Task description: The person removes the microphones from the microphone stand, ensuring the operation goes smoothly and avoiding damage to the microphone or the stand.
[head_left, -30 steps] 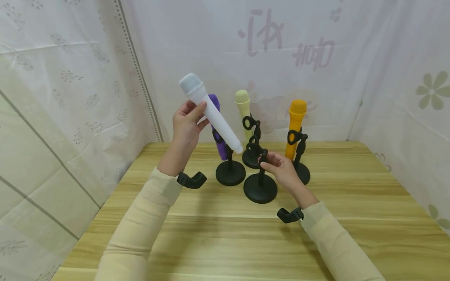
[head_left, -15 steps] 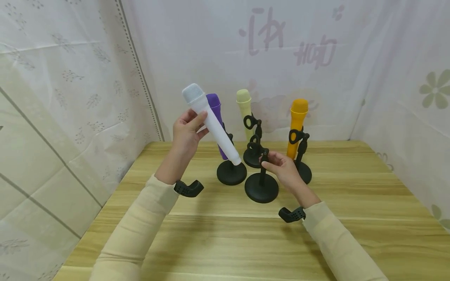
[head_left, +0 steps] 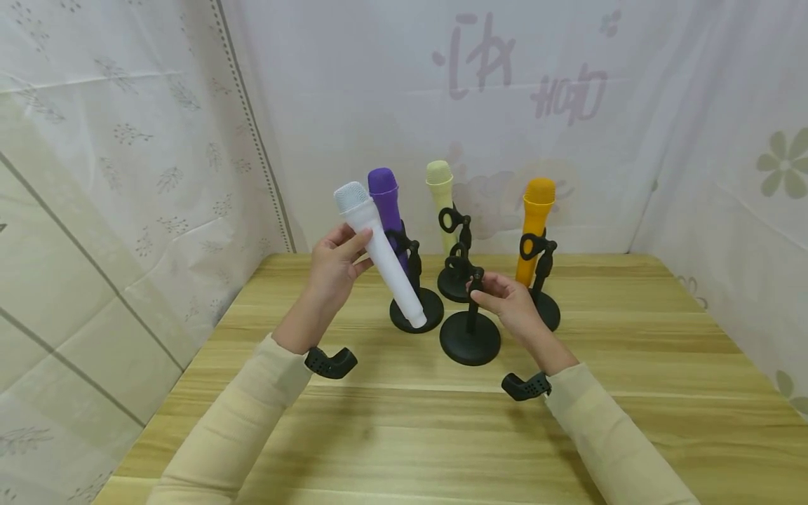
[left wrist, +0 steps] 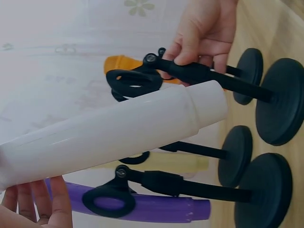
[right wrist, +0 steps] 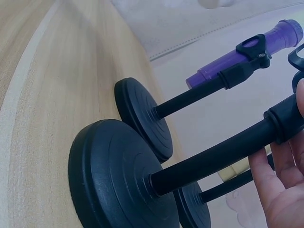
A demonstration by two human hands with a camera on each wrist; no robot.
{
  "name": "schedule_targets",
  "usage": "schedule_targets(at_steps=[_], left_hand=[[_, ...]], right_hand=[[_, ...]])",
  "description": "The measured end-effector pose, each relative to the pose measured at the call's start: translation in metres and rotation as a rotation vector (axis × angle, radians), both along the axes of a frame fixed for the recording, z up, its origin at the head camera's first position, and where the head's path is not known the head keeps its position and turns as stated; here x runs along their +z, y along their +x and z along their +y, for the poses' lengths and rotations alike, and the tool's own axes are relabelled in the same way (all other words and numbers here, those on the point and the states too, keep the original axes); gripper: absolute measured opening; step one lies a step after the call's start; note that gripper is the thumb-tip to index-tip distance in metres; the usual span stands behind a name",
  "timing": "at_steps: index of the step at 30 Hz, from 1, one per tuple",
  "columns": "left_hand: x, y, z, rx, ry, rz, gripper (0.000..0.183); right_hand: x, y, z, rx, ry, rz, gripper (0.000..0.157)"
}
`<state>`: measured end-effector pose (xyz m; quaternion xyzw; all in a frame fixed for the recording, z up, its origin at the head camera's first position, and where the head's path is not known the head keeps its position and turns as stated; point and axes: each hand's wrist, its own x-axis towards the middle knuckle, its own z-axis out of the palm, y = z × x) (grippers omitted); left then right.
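My left hand [head_left: 337, 263] grips a white microphone [head_left: 385, 263] below its mesh head, tilted with its tail end pointing down and right. In the head view that tail overlaps the base of the stand carrying the purple microphone [head_left: 382, 193]. My right hand [head_left: 508, 303] pinches the upper post of the front black microphone stand [head_left: 470, 338], whose round base rests on the table. No microphone sits in this stand's ring clip [left wrist: 135, 81]. In the left wrist view the white microphone [left wrist: 109, 130] crosses in front of the stands.
Behind stand a pale yellow microphone [head_left: 440, 184] and an orange microphone [head_left: 536, 203], each in a black stand clip. The wooden table [head_left: 404, 435] meets a patterned white curtain [head_left: 353, 84] at the back and sides.
My left hand has lowered the white microphone, its tail dropping and shifting slightly left, uncovering more of the purple one. My right hand stays on the front stand.
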<state>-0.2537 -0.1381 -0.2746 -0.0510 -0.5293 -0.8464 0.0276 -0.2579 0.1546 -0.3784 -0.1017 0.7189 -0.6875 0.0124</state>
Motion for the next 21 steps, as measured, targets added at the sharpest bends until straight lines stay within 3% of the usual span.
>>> schedule_targets(at_steps=[12,21], left_hand=[[-0.016,0.012,-0.009,-0.023,-0.043,-0.034,0.022],[-0.031,0.02,-0.023,-0.026,-0.139,-0.055,0.027]], right_hand=[[0.004,0.0,-0.001,-0.009,0.003,-0.009,0.035],[0.009,0.003,-0.002,0.002,-0.004,-0.007,0.035]])
